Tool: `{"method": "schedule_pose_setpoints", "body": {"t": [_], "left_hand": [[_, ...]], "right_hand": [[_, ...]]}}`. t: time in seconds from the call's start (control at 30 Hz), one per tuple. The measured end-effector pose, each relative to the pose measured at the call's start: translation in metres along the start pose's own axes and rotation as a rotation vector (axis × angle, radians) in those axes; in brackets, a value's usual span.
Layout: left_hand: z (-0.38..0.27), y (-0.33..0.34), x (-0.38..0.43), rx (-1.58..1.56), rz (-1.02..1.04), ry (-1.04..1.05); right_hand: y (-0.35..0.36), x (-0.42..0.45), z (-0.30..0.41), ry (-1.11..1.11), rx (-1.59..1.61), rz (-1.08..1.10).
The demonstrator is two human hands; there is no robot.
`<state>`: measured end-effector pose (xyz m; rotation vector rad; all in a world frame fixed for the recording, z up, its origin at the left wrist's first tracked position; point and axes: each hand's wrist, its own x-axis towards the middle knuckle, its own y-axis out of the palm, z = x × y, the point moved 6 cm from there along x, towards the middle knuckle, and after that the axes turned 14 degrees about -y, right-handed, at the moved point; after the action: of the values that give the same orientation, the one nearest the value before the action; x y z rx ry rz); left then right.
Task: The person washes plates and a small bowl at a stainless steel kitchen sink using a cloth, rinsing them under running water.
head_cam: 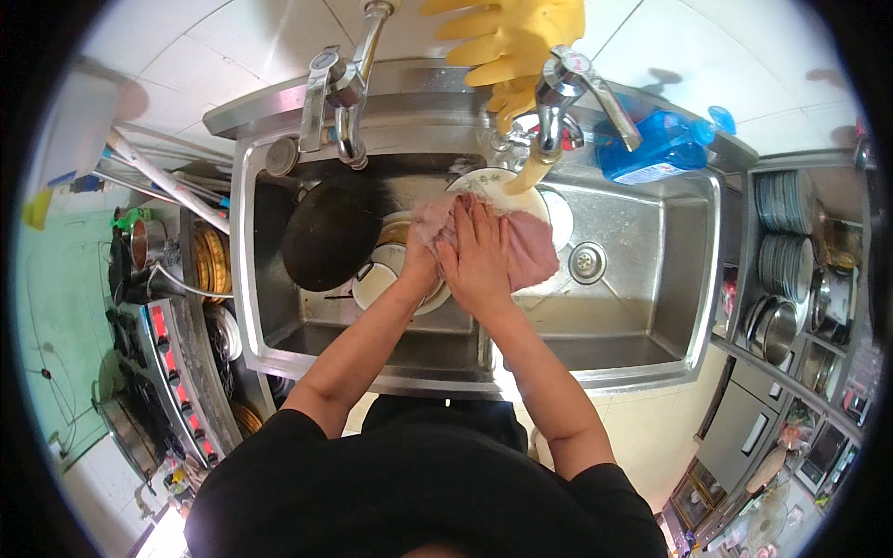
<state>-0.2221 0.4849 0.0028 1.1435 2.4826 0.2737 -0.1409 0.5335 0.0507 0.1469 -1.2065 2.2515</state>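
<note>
My right hand point(477, 261) presses flat on a pink cloth point(531, 251), which lies over a white plate with a leaf pattern point(492, 183). The plate is above the divider of a steel double-bowl sink. My left hand point(421, 259) is at the cloth's left side, its fingers partly hidden by the cloth and my right hand; its grip cannot be made out. Just above the plate ends the tan hose point(534, 171) of the right tap point(560, 77). A dark wok point(331, 234) leans in the left bowl beside a white bowl point(374, 284) and other dishes.
Behind the sink are a left tap point(342, 91), yellow rubber gloves point(513, 38) and a blue detergent bottle point(652, 148). The right bowl has a drain strainer point(587, 263). Stacked plates point(785, 265) fill a rack at right; a gas stove point(167, 363) stands at left.
</note>
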Motion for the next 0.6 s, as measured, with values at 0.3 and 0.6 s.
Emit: {"method": "schedule_pose_setpoints", "body": {"t": [0.3, 0.6], "left_hand": [[0.015, 0.005, 0.006, -0.009, -0.013, -0.314], [0.023, 0.002, 0.016, -0.259, -0.221, -0.236]], "right_hand": [[-0.028, 0.037, -0.084, 0.345, -0.151, 0.143], [-0.009, -0.058, -0.106, 0.928, 0.866, -0.633]]}}
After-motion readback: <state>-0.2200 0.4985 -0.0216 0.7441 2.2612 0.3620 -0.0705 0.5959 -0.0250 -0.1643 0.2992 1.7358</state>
